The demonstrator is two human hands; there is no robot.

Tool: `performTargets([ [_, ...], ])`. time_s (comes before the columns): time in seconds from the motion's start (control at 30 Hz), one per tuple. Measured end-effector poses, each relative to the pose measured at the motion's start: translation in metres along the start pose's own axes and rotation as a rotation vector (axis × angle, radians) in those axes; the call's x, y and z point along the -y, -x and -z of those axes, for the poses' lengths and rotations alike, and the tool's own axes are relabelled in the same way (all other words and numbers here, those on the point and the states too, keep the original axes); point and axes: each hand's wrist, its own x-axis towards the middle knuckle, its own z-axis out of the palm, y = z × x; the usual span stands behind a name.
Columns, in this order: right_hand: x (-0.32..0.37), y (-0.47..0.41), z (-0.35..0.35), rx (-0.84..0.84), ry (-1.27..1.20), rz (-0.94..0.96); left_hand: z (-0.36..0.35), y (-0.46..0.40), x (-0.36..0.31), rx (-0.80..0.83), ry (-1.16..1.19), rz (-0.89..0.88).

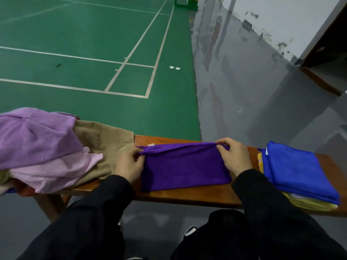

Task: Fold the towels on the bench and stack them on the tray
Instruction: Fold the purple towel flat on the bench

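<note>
A dark purple towel (184, 167) lies folded in half on the wooden bench (187, 197), right in front of me. My left hand (128, 166) pinches its far left corner. My right hand (233, 156) pinches the far right corner, the fingers curled over the doubled edge. To the left lies a loose heap of unfolded towels: a lilac one (35, 136), a pink one (56, 173) and a tan one (107, 145). At the right end sits a stack with folded blue towels (296, 169) on top of a yellow towel (311, 204). The tray under it is hidden.
Beyond the bench lie a green court floor with white lines (93, 53) and a grey floor strip (244, 91). Two small white discs (174, 68) lie on the court. My dark-trousered knees and shoes are below the bench's front edge.
</note>
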Motion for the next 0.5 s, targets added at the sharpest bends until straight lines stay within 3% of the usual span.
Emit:
performTargets([
  [0.17,-0.001,-0.044,-0.03,-0.008,0.045,-0.039,-0.004,-0.036,-0.003,-0.033,-0.186,0.074],
  [0.5,-0.024,-0.069,-0.076,0.054,0.191,-0.027,-0.021,-0.061,0.012,-0.021,-0.288,0.104],
])
